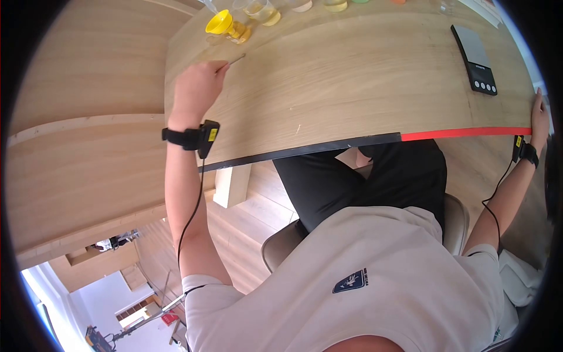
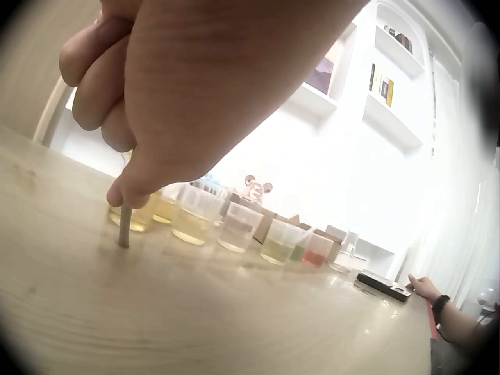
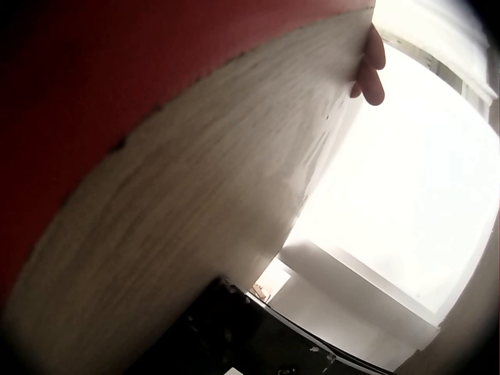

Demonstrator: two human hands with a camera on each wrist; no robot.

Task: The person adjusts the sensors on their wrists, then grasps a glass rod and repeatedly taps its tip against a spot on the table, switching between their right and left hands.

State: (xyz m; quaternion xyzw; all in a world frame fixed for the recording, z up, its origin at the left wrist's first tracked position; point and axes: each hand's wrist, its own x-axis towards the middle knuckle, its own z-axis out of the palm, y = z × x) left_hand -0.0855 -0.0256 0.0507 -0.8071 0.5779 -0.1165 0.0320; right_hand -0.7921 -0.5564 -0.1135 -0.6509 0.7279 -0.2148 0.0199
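Observation:
My left hand (image 1: pixel 198 88) pinches a thin grey stick (image 1: pixel 237 59) between thumb and fingertips, low over the wooden table (image 1: pixel 328 88). Seen from the left wrist, the hand (image 2: pixel 180 94) has the stick (image 2: pixel 125 228) pointing down, its tip at or just above the tabletop; contact cannot be told. A yellow funnel (image 1: pixel 219 22) sits beyond the hand, by a container of yellow liquid (image 1: pixel 239 35). At the table's right edge rests my right hand (image 1: pixel 540 120); only some of its fingers (image 3: pixel 372 74) show in the right wrist view, against the edge.
Clear cups with pale yellow (image 2: pixel 190 225), green and red (image 2: pixel 315 256) liquids line the far side. A black scale (image 1: pixel 475 61) lies at the right of the table. Black and red tape (image 1: pixel 469 133) runs along the near edge. A cable (image 1: pixel 195 205) trails from the left wristband.

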